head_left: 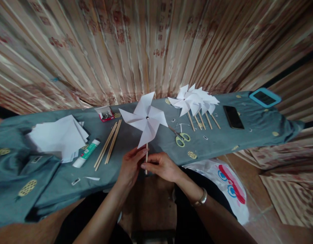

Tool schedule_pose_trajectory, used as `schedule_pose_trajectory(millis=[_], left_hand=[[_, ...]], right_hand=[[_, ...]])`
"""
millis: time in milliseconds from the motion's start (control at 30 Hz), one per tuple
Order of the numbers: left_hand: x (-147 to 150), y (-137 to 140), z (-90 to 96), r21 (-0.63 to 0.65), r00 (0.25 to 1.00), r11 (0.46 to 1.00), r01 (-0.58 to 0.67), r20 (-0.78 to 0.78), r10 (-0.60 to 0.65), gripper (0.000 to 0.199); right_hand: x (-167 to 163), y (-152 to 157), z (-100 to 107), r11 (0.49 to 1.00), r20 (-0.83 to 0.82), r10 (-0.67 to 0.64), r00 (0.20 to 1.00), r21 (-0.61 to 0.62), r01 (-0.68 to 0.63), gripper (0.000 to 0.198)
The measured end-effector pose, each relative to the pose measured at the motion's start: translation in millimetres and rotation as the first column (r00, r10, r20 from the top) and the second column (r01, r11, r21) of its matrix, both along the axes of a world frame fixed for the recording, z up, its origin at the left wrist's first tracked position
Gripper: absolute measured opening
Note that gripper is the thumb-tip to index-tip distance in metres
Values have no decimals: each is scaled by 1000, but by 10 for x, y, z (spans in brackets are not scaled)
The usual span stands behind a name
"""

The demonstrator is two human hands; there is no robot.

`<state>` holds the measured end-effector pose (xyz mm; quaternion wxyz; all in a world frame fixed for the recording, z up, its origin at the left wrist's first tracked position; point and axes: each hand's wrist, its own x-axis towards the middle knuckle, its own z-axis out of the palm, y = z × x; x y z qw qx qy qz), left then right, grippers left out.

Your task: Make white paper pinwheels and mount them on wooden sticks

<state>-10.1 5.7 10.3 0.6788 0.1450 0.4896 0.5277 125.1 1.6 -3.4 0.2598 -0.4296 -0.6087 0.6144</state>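
Note:
A white paper pinwheel (153, 122) with a shiny pin at its centre stands upright in front of me on a thin wooden stick. My left hand (131, 166) pinches this stick just below the paper blades. From the other side, my right hand (162, 166) has its fingers closed on the same stick, slightly lower. Behind and to the right, several finished-looking pinwheels (184, 100) lie overlapping in a row, their sticks pointing toward me. Green-handled scissors (181, 138) rest on the cloth near the held pinwheel.
On the grey-green tablecloth (156, 149) at left are stacked white paper sheets (58, 134), a glue stick (86, 153), loose wooden sticks (106, 145) and a small red box of pins (105, 115). A phone (233, 117) and a blue-framed device (265, 97) lie right. A curtain (146, 51) hangs behind.

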Motion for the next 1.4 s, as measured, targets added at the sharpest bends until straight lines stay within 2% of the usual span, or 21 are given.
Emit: schedule_pose_trajectory(millis=[133, 233, 267, 333, 433, 500, 567, 633, 700, 867, 933, 1133, 1300, 1400], left_hand=[[11, -82, 41, -30, 1000, 1000, 0, -1, 0, 36], [-26, -97, 68, -19, 1000, 1000, 2, -7, -2, 34], [-44, -91, 74, -4, 1000, 1000, 1, -11, -1, 34], [-79, -67, 75, 20, 1000, 1000, 3, -26, -2, 32], [-93, -17, 54, 20, 999, 999, 34, -33, -33, 31], [-72, 14, 31, 4, 998, 998, 63, -27, -62, 31], [-43, 36, 6, -15, 996, 997, 79, -27, -79, 32], [-26, 46, -18, -29, 995, 996, 90, -32, -91, 32], [-32, 44, -44, -39, 994, 994, 100, -42, -102, 33], [-87, 2, -103, -16, 991, 995, 101, -90, -102, 33], [-94, -26, -109, -5, 989, 994, 105, -108, -105, 33], [-84, -91, -108, -20, 985, 994, 107, -130, -109, 34], [-89, -83, -136, -21, 984, 995, 94, -149, -96, 36], [-91, -78, -149, -30, 984, 996, 86, -156, -90, 37]], right_hand=[[18, -61, 68, 1000, 7, -2, 1000, 15, 2, 40], [150, -24, 168, 999, -5, -35, 999, 14, 35, 43], [228, 17, 208, 998, -22, -68, 997, -3, 68, 46], [417, 142, 283, 971, -102, -238, 966, -22, 237, 51], [681, 390, 349, 875, -159, -472, 867, 35, 483, 41], [783, 553, 349, 709, -234, -664, 710, 102, 698, 37], [817, 690, 323, 599, -282, -734, 618, 159, 785, 36], [801, 789, 283, 563, -305, -739, 600, 210, 800, 34], [762, 845, 241, 572, -302, -722, 622, 244, 783, 34], [653, 837, 151, 669, -220, -665, 714, 249, 700, 36], [628, 818, 126, 689, -186, -656, 732, 250, 681, 35], [639, 804, 84, 673, -126, -676, 726, 294, 678, 32], [632, 805, 77, 684, -99, -680, 727, 271, 677, 31], [588, 793, 92, 696, -122, -678, 725, 211, 687, 32]])
